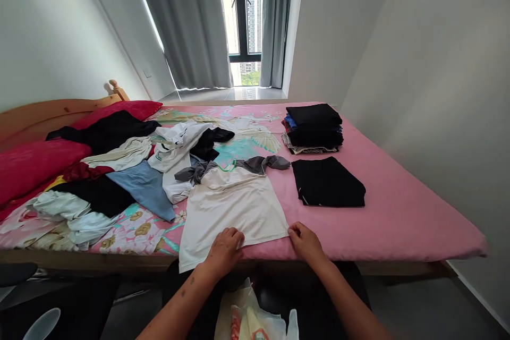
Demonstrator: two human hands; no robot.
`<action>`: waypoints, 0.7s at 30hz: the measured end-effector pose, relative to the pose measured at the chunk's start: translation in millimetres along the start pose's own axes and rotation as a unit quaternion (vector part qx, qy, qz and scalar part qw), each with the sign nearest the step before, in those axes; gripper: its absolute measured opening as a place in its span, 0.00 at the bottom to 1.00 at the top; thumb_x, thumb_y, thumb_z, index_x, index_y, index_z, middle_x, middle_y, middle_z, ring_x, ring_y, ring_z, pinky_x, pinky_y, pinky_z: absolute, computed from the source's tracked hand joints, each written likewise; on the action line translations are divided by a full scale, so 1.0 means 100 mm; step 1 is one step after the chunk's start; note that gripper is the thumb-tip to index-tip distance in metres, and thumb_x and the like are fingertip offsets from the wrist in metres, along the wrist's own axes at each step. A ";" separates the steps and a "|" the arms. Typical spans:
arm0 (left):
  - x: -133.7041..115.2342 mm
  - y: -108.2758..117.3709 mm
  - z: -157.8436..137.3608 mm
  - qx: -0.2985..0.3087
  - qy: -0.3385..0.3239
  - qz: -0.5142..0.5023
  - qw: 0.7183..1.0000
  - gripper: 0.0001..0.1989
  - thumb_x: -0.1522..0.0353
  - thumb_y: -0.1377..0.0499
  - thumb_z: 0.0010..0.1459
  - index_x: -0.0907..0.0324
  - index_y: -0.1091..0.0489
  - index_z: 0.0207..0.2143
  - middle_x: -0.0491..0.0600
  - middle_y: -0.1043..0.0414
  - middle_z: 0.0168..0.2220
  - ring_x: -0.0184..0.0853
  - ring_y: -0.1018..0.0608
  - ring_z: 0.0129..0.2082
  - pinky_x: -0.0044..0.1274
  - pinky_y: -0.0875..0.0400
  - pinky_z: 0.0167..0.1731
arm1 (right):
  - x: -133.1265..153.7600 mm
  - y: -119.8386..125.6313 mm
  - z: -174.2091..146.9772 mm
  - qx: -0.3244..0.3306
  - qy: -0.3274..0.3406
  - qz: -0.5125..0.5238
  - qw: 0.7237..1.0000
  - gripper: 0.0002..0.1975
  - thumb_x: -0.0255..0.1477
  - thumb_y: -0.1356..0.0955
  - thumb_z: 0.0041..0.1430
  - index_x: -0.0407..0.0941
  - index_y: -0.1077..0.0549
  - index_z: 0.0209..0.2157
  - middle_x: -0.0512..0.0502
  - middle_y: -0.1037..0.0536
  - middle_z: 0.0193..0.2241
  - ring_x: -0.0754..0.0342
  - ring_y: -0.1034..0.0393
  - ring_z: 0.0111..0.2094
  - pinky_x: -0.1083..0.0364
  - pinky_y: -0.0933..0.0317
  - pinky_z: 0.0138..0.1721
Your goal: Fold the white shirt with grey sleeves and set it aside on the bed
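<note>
A white T-shirt [235, 207] with grey sleeves and a green-edged collar lies spread on the bed, its collar away from me and its hem at the front edge. My right hand [306, 241] pinches the hem's right corner between thumb and fingers. Along the middle of the hem my left hand [225, 247] is closed on the cloth, its fingers curled and the fingertips partly hidden. The shirt's lower left corner hangs past the edge of the bed. Just right of the shirt lies a folded black garment [329, 183].
Behind the folded garment stands a stack of folded clothes [313, 130]. Loose clothes [139, 180] lie heaped at left near red pillows [35, 167]. The pink bed sheet [406, 212] stretches right. Below my arms is a plastic bag [255, 316].
</note>
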State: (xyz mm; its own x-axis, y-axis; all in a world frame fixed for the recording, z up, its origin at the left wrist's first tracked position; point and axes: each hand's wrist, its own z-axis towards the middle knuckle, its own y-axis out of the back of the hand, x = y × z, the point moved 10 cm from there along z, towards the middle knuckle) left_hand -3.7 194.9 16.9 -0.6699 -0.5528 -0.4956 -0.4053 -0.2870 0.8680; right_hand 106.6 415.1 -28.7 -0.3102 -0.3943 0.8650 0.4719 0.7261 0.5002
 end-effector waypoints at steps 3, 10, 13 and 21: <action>0.14 -0.03 0.08 0.023 0.013 -0.074 0.997 0.09 0.70 0.46 0.51 0.57 0.26 0.30 0.51 0.29 0.35 0.37 0.29 0.38 0.26 0.38 0.41 | -0.08 0.05 0.04 0.002 -0.014 0.024 1.000 0.15 0.40 0.40 0.53 0.44 0.30 0.27 0.48 0.27 0.25 0.53 0.34 0.27 0.56 0.42 0.29; 0.25 0.23 0.15 0.049 0.024 -0.173 0.983 0.18 0.58 0.49 0.56 0.60 0.28 0.24 0.44 0.34 0.20 0.30 0.33 0.22 0.20 0.41 0.23 | -0.16 0.11 0.05 0.005 -0.040 0.020 0.999 0.16 0.41 0.42 0.54 0.44 0.33 0.26 0.52 0.32 0.17 0.55 0.38 0.20 0.58 0.45 0.24; 0.07 0.46 0.14 -0.012 0.017 -0.189 0.982 0.17 0.59 0.52 0.59 0.59 0.29 0.30 0.45 0.30 0.26 0.32 0.30 0.28 0.21 0.38 0.29 | -0.03 0.25 -0.02 -0.029 -0.041 -0.010 0.999 0.13 0.39 0.41 0.53 0.45 0.34 0.26 0.50 0.30 0.22 0.54 0.36 0.24 0.56 0.44 0.27; -0.91 0.53 -0.10 -0.081 -0.067 -0.014 0.994 0.12 0.66 0.52 0.62 0.56 0.29 0.33 0.47 0.31 0.32 0.32 0.28 0.31 0.21 0.38 0.32 | 1.25 -0.74 -0.90 0.208 0.189 0.004 0.960 0.12 0.28 0.41 0.61 0.43 0.30 0.43 0.42 0.27 0.42 0.51 0.34 0.44 0.52 0.40 0.46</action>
State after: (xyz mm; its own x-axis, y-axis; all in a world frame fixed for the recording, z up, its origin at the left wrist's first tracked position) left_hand 41.9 221.6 108.5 -0.7405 -0.4372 -0.5104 -0.3269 -0.4294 0.8419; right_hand 107.4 261.6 46.1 0.0511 -0.5080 0.8599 0.0789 0.8603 0.5036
